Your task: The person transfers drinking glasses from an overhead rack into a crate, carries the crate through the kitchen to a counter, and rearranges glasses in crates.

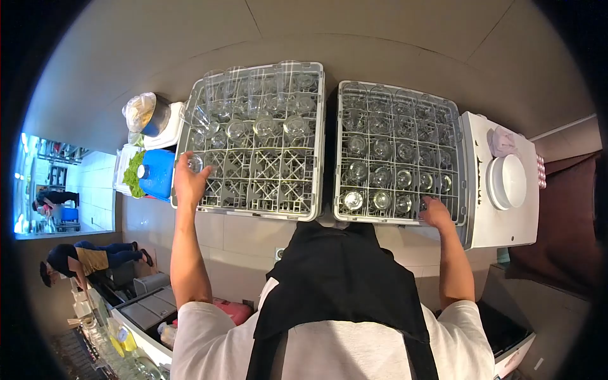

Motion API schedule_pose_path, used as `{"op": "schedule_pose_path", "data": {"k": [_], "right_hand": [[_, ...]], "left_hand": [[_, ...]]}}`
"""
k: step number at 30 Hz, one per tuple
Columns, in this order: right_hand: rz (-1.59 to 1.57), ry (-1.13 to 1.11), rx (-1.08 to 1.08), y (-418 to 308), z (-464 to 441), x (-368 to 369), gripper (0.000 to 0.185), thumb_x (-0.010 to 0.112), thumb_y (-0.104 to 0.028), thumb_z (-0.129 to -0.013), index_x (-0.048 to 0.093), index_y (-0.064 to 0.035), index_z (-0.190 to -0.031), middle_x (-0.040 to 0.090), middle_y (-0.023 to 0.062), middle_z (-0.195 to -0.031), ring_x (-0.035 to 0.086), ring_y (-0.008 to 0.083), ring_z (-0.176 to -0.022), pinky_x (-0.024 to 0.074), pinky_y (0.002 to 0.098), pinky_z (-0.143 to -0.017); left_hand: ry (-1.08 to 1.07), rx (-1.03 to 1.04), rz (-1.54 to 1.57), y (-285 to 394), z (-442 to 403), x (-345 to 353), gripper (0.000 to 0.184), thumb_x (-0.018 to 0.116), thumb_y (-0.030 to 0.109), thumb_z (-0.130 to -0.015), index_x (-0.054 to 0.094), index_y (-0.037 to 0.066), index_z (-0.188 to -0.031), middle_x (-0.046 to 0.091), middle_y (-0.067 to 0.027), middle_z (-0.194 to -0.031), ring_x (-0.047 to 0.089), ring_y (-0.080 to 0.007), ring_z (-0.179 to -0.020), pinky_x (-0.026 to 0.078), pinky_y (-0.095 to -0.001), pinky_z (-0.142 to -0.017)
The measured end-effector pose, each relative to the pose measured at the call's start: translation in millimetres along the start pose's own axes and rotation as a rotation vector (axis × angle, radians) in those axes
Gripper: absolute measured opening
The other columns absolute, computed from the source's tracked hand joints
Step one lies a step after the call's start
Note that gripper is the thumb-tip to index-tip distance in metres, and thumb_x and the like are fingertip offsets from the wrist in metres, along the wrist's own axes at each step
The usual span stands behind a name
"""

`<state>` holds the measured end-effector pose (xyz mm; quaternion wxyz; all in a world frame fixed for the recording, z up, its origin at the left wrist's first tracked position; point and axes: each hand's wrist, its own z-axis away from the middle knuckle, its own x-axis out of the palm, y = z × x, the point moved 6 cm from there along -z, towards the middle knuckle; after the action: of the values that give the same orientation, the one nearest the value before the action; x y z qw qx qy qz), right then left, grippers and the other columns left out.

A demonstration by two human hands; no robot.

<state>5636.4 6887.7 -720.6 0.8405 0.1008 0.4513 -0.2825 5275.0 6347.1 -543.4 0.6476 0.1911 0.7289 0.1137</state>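
My left hand (191, 180) is at the front left of the left glass rack (315, 145), thumb and fingers curved around a clear drinking glass (196, 163). Glasses fill the back rows of that rack, while open compartments show in its front rows. At the front right of the right glass rack (337, 158), my right hand (437, 213) has its fingers closed around the top of a glass in a compartment, mostly hidden by the fingers. Several clear glasses (382, 199) stand in this rack's compartments.
White bowls (508, 182) and a crumpled cloth (504, 140) lie on a white surface at right. At left are a blue container (157, 174), leafy greens (133, 174) and a bagged metal pot (155, 118). Another person (95, 256) bends over a counter at lower left.
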Motion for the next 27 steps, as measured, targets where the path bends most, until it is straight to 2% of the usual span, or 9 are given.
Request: {"op": "schedule_pose_path", "data": {"k": [5, 7, 9, 11, 15, 19, 20, 23, 27], "right_hand": [[-0.274, 0.257, -0.083, -28, 38, -34, 0.051, 0.067, -0.018, -0.076, 0.053, -0.0026, -0.122, 0.057, 0.0235, -0.115, 0.055, 0.0383, -0.106, 0.0437, 0.0416, -0.093], [-0.492, 0.267, -0.15, -64, 58, -52, 0.045, 0.067, -0.018, -0.079, 0.055, -0.003, -0.12, 0.059, 0.0208, -0.113, 0.06, 0.0315, -0.098, 0.0483, 0.0383, -0.085], [-0.777, 0.199, -0.255, -108, 74, -63, 0.045, 0.068, -0.022, -0.08, 0.056, -0.0067, -0.12, 0.06, 0.018, -0.113, 0.063, 0.0268, -0.093, 0.0508, 0.0368, -0.079], [-0.878, 0.188, -0.496, -159, 90, -76, 0.043, 0.068, -0.021, -0.081, 0.056, -0.0071, -0.12, 0.06, 0.0152, -0.113, 0.062, 0.0243, -0.093, 0.0507, 0.0353, -0.08], [-1.078, 0.024, -0.763, -242, 117, -109, 0.064, 0.072, -0.012, -0.077, 0.043, -0.013, -0.135, 0.053, 0.011, -0.122, 0.057, 0.0204, -0.102, 0.0482, 0.0332, -0.086], [-1.583, -0.162, -0.863, -251, 119, -125, 0.092, 0.077, -0.012, -0.073, 0.021, -0.011, -0.145, 0.032, 0.013, -0.144, 0.047, 0.0248, -0.12, 0.0443, 0.0355, -0.094], [-1.537, 0.021, -0.973, -239, 125, -137, 0.091, 0.076, -0.015, -0.074, 0.019, -0.0074, -0.144, 0.03, 0.0163, -0.144, 0.042, 0.0275, -0.126, 0.0426, 0.0391, -0.097], [-1.974, 0.012, -0.947, -206, 120, -115, 0.088, 0.075, -0.019, -0.074, 0.022, -0.0068, -0.142, 0.03, 0.0192, -0.144, 0.04, 0.0302, -0.127, 0.0417, 0.0426, -0.099], [-2.174, 0.09, -0.731, -158, 122, -99, 0.076, 0.062, -0.04, -0.083, 0.024, -0.0074, -0.14, 0.05, 0.0187, -0.124, 0.048, 0.0347, -0.119, 0.0442, 0.045, -0.096]], "left_hand": [[0.033, -0.083, 0.293, 1, 12, -53, 0.057, 0.076, 0.011, -0.072, 0.048, 0.003, -0.121, 0.058, -0.0167, -0.115, 0.06, -0.0242, -0.097, 0.048, -0.0329, -0.083], [0.101, -0.014, 0.444, -5, 19, -72, 0.056, 0.075, 0.012, -0.075, 0.047, 0.003, -0.123, 0.056, -0.0163, -0.118, 0.061, -0.0247, -0.094, 0.048, -0.0325, -0.083], [-0.018, -0.169, 0.817, 24, 41, -84, 0.052, 0.067, 0.013, -0.082, 0.043, 0.004, -0.127, 0.054, -0.0171, -0.122, 0.061, -0.0263, -0.1, 0.049, -0.0324, -0.084], [-0.156, -0.141, 1.132, 48, 56, -69, 0.05, 0.061, 0.014, -0.087, 0.039, 0.005, -0.131, 0.053, -0.0184, -0.123, 0.059, -0.0283, -0.108, 0.05, -0.0328, -0.084], [-0.586, -0.17, 1.598, 143, 107, -1, 0.05, 0.055, 0.02, -0.09, 0.036, 0.002, -0.132, 0.051, -0.0215, -0.126, 0.057, -0.0335, -0.11, 0.053, -0.0354, -0.084], [-1.11, -0.354, 1.759, 217, 164, 62, 0.055, 0.053, 0.03, -0.091, 0.033, 0.002, -0.134, 0.048, -0.0214, -0.128, 0.056, -0.0342, -0.11, 0.052, -0.0393, -0.088], [-1.166, -0.375, 1.751, 235, 173, 67, 0.056, 0.054, 0.031, -0.091, 0.033, 0.002, -0.134, 0.049, -0.0206, -0.128, 0.057, -0.0336, -0.109, 0.052, -0.0391, -0.088], [-1.36, -0.413, 1.624, 276, 195, 73, 0.056, 0.054, 0.032, -0.091, 0.033, 0.003, -0.135, 0.05, -0.0183, -0.127, 0.058, -0.0313, -0.108, 0.052, -0.0381, -0.086], [-1.642, -0.226, 1.244, 292, 219, 94, 0.055, 0.056, 0.028, -0.091, 0.033, 0.006, -0.135, 0.051, -0.0153, -0.125, 0.058, -0.0253, -0.107, 0.05, -0.0342, -0.086]]}}
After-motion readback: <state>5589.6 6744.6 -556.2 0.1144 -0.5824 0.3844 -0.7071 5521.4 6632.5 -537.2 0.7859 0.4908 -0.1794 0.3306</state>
